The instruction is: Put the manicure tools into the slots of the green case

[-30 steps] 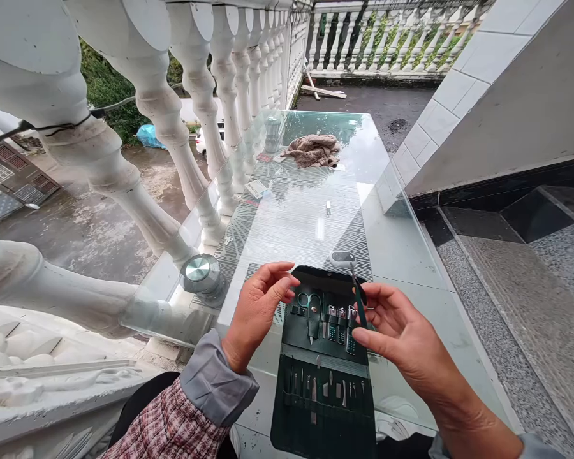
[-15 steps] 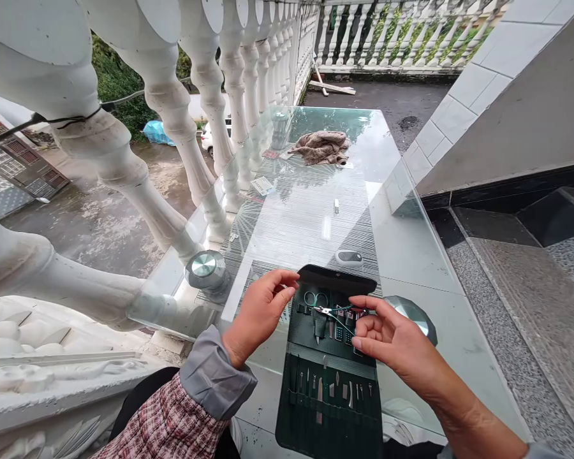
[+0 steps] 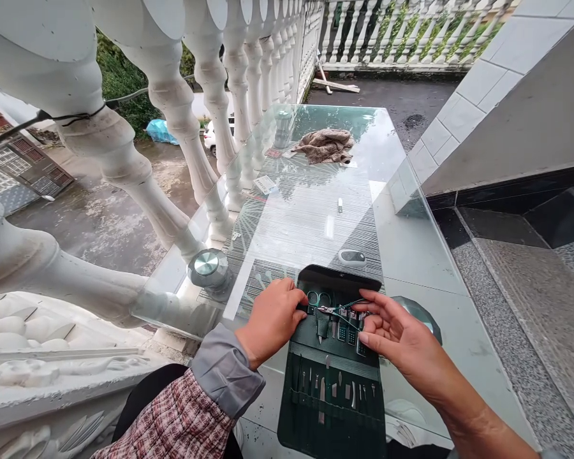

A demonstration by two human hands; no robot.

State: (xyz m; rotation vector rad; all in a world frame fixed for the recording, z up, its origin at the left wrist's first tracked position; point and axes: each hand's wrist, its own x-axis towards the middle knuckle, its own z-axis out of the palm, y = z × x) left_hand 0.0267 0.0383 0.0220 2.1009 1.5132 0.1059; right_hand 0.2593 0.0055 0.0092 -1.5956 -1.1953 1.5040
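Observation:
A dark green manicure case (image 3: 332, 433) lies unfolded at the near end of the glass table. Its lower half holds a row of slim metal tools (image 3: 322, 395); small scissors (image 3: 318, 298) and nail clippers (image 3: 352, 328) sit in the upper half. My right hand (image 3: 397, 328) is closed on the handles of cuticle nippers (image 3: 335, 310), which are spread apart, with the jaws pointing left over the case. At the upper left edge, my left hand (image 3: 273, 319) pinches the case beside a black loop; its fingertips are partly hidden.
Beyond the case on the glass table (image 3: 301, 248) lie a grey oval object (image 3: 353, 257), a small white piece (image 3: 340, 204), a card (image 3: 266, 185) and a crumpled brown cloth (image 3: 326, 146). White balusters (image 3: 167, 102) line the left; stone steps (image 3: 521, 287) are at the right.
My left hand has moved right and down, from just off the case to its upper left edge, and closed there. The nippers in my right hand stay over the case.

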